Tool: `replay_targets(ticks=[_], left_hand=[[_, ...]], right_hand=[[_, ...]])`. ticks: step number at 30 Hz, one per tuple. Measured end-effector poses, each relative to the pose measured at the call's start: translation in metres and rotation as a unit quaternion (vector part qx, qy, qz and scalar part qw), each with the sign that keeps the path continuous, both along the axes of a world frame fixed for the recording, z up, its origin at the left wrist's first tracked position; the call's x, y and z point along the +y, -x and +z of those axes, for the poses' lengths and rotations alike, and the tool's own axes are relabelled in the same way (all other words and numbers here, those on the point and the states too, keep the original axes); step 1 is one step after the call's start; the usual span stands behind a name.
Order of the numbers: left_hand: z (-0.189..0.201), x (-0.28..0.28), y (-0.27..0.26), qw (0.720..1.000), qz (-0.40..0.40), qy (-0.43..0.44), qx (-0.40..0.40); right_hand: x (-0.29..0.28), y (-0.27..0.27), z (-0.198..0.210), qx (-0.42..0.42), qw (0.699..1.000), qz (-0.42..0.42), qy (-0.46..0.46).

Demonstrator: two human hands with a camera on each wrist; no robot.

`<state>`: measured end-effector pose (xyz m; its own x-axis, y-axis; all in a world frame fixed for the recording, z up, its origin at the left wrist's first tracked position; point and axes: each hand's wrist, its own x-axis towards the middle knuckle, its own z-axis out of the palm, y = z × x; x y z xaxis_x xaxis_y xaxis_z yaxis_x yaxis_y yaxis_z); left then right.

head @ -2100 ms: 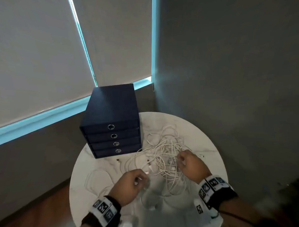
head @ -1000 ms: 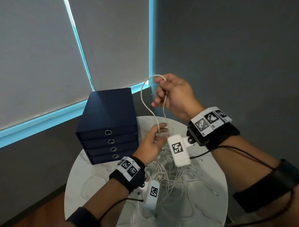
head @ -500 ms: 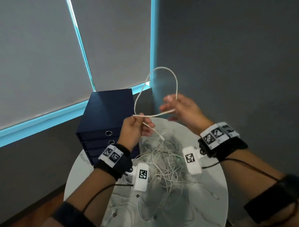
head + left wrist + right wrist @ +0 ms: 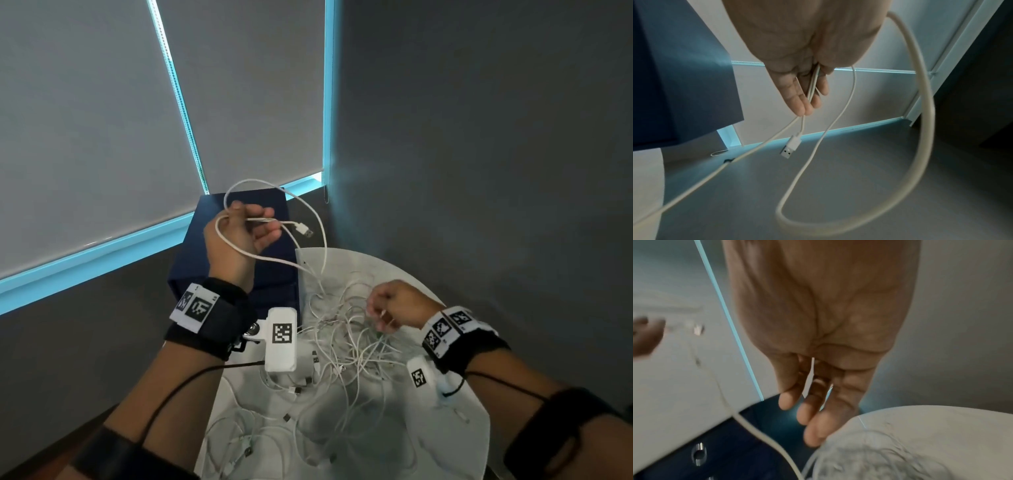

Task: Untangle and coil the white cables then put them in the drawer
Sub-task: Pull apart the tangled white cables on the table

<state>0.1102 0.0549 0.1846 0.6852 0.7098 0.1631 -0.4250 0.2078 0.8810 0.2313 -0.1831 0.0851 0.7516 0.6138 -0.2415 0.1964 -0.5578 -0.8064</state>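
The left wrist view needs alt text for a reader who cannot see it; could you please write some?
A person's left hand holds strands of a thin white cable between its fingers, with a white USB plug dangling below and a wide loop hanging to the right. A dark blue drawer box fills the left edge.

cable in my left hand [image 4: 310,214]: white, silver USB plug [image 4: 788,150]
cable pile [image 4: 349,346]: white, all of it, I see silver plug tips
table [image 4: 455,442]: white with faint grey marbling
drawer unit [image 4: 270,284]: dark navy, plain; silver ring pull [image 4: 699,454]
blinds [image 4: 85,120]: flat grey, no pattern
window strips [image 4: 329,85]: bright cyan glow
wall [image 4: 479,137]: dark grey, plain
my wrist straps [image 4: 219,323]: black, with white tags [image 4: 194,306] bearing black-and-white square codes
wrist cameras [image 4: 281,342]: white, same black code marks
floor [image 4: 89,416]: reddish-brown wood
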Motion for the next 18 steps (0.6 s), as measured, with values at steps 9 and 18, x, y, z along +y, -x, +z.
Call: replay_targets(ticks=[9, 18], left_hand=[[0.008, -0.006, 0.000, 0.994, -0.043, 0.094, -0.040], [-0.014, 0.005, -0.002, 0.998, 0.025, -0.056, 0.020]], right_hand=[[0.029, 0.022, -0.006, 0.047, 0.996, 0.080, 0.003], [0.027, 0.008, -0.005, -0.031, 0.998, 0.032, -0.051]])
